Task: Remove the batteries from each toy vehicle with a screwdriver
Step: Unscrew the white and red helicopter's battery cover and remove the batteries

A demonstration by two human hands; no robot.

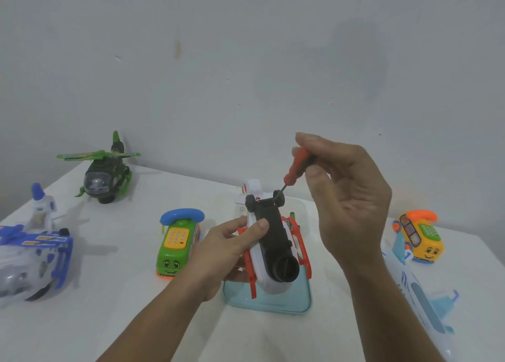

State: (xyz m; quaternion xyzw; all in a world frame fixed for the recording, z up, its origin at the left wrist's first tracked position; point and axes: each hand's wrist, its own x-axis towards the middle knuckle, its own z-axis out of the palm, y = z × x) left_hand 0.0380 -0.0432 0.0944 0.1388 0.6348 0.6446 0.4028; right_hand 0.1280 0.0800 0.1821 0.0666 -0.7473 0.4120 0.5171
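White-and-red toy helicopter (273, 247) is held belly-up just below the middle of the view, nose toward 6 o'clock and tail toward 12, with its black base and wheels facing up. The left hand (226, 249) comes in from 7 o'clock and grips it by the side, fingers (232, 226) curled round the body and the thumb laid on the black base. The toy hangs over a pale blue tray (273, 305) on the table (114, 320); I cannot tell whether its red skids touch the tray.

The right hand (349, 197), at 2 o'clock from the toy, pinches the red handle of a screwdriver (296, 170) between thumb and forefinger, the other fingers loosely spread. The thin shaft slants down to the black base between the rear wheels.

A green phone bus (177, 241) stands just beside the left hand at 9 o'clock. A green toy helicopter (105, 175) sits at 10 o'clock, near the far table edge where it meets the wall (246, 61). A blue toy helicopter (32, 252) at 8 o'clock is cut by the left border. A yellow phone bus (420, 236) stands at 3 o'clock near the far edge, and a white-and-blue toy aeroplane (418, 293) at 4 o'clock lies close to the right forearm. Bare table shows at 7 o'clock between the blue toy helicopter and the left forearm.
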